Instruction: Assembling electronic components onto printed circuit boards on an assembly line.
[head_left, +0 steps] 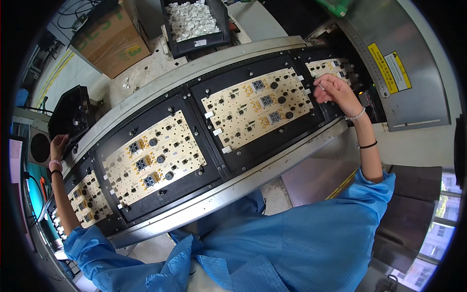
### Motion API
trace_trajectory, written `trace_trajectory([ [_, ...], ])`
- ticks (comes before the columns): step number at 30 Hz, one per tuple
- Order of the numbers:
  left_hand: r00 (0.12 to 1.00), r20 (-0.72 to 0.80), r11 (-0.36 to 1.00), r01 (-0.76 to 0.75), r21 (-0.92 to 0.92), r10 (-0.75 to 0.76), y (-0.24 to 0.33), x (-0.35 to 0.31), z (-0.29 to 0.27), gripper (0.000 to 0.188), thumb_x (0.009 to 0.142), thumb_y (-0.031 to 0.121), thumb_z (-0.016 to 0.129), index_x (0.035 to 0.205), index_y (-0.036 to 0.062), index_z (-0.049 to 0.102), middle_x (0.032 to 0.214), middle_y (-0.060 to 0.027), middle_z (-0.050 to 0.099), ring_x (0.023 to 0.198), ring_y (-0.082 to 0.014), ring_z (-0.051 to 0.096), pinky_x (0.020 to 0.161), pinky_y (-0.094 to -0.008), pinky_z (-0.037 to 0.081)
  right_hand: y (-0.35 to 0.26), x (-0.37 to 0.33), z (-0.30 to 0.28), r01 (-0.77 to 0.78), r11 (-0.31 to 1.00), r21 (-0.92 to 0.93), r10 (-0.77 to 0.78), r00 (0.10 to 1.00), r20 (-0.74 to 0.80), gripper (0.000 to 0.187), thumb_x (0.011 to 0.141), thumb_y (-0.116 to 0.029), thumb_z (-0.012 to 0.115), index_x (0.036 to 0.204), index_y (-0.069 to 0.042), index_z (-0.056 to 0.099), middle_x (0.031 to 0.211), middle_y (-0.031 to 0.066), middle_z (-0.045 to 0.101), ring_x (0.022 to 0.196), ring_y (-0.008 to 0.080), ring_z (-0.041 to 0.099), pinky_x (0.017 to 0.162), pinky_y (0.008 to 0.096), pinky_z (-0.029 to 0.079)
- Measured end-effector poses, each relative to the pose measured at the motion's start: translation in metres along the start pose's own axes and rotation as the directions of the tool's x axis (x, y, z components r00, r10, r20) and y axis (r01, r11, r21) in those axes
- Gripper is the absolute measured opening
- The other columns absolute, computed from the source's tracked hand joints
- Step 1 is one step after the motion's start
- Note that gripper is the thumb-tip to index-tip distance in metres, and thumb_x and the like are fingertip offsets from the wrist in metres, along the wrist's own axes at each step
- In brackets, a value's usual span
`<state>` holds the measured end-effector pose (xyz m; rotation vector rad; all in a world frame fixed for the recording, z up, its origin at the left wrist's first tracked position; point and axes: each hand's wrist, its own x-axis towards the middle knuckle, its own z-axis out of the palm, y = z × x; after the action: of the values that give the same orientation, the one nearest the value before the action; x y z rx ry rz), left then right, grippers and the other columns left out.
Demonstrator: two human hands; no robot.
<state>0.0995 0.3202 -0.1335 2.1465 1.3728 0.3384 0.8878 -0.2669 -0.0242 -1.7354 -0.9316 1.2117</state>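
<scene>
My right hand point(336, 92) hovers over the inner edge of the rightmost circuit board point(318, 69), its fingers curled and thumb pressed in. A tiny pale spot shows at the fingertips, too small to name. Far to the left, my left hand point(59, 146) is beside a black bin point(73, 114) of dark parts, fingers drawn together; what they hold, if anything, is hidden. Between my hands, a tan circuit board point(233, 114) with white connectors point(217, 132) along its left edge lies in a black carrier point(197, 90). Another tan board point(170, 141) lies left of it.
A metal rail point(272, 158) borders the near side of the carriers. Beyond the far rail stand a black bin point(194, 46) heaped with white connectors point(192, 22) and a cardboard box point(109, 41). A metal machine panel point(413, 107) rises at right. A smaller board point(90, 199) lies at left.
</scene>
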Motion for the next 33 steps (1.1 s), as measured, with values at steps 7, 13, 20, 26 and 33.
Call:
trace_trajectory([
  [7, 0.997, -0.067, 1.0, -0.025, -0.007, 0.024, -0.009, 0.001, -0.004, 0.023, 0.09, 0.024, 0.067, 0.096, 0.0016, 0.066, 0.083, -0.0001, 0.066, 0.077, -0.0061, 0.059, 0.073, -0.0205, 0.046, 0.028, -0.008, -0.013, 0.17, 0.957, -0.236, -0.212, 0.963, -0.164, 0.02, 0.098, -0.021, 0.052, 0.104, -0.004, 0.062, 0.075, -0.0047, 0.049, 0.064, 0.005, 0.044, 0.064, 0.0186, 0.04],
  [13, 0.997, -0.073, 1.0, -0.029, 0.004, 0.029, -0.001, -0.002, -0.001, 0.024, 0.091, 0.025, 0.065, 0.098, 0.002, 0.067, 0.083, 0.0004, 0.066, 0.077, -0.0054, 0.058, 0.073, -0.0201, 0.045, 0.043, -0.02, -0.008, 0.181, 0.884, -0.432, -0.296, 0.931, -0.215, 0.015, 0.094, -0.01, 0.056, 0.105, -0.003, 0.063, 0.078, -0.0018, 0.054, 0.064, 0.0055, 0.048, 0.063, 0.0197, 0.043],
  [20, 0.997, -0.069, 0.999, -0.039, -0.008, 0.039, -0.005, -0.005, -0.008, 0.024, 0.091, 0.025, 0.064, 0.099, 0.0022, 0.067, 0.086, 0.0013, 0.066, 0.08, -0.0048, 0.058, 0.075, -0.0192, 0.044, 0.04, -0.028, -0.008, 0.115, 0.765, -0.634, -0.275, 0.948, -0.159, 0.018, 0.09, -0.004, 0.059, 0.108, -0.002, 0.06, 0.091, -0.0001, 0.063, 0.07, 0.0046, 0.053, 0.067, 0.0195, 0.045],
  [26, 0.997, -0.075, 0.998, -0.037, -0.06, 0.033, -0.004, -0.005, -0.006, 0.022, 0.092, 0.023, 0.064, 0.1, 0.0025, 0.066, 0.088, 0.0019, 0.066, 0.083, -0.0045, 0.058, 0.076, -0.0188, 0.043, 0.049, -0.028, -0.017, 0.253, 0.742, -0.62, -0.417, 0.899, -0.132, 0.02, 0.089, -0.002, 0.06, 0.109, -0.006, 0.06, 0.084, 0.0012, 0.062, 0.069, 0.0064, 0.053, 0.066, 0.0215, 0.046],
  [33, 0.997, -0.077, 1.0, -0.023, -0.02, 0.021, 0.0, -0.008, -0.008, 0.025, 0.091, 0.025, 0.066, 0.1, 0.0026, 0.066, 0.089, 0.0015, 0.066, 0.083, -0.0044, 0.057, 0.077, -0.0186, 0.043, 0.048, -0.032, -0.019, 0.197, 0.808, -0.555, -0.353, 0.916, -0.189, 0.021, 0.085, 0.0, 0.063, 0.105, -0.004, 0.059, 0.09, 0.0017, 0.061, 0.075, 0.0075, 0.054, 0.07, 0.0215, 0.046],
])
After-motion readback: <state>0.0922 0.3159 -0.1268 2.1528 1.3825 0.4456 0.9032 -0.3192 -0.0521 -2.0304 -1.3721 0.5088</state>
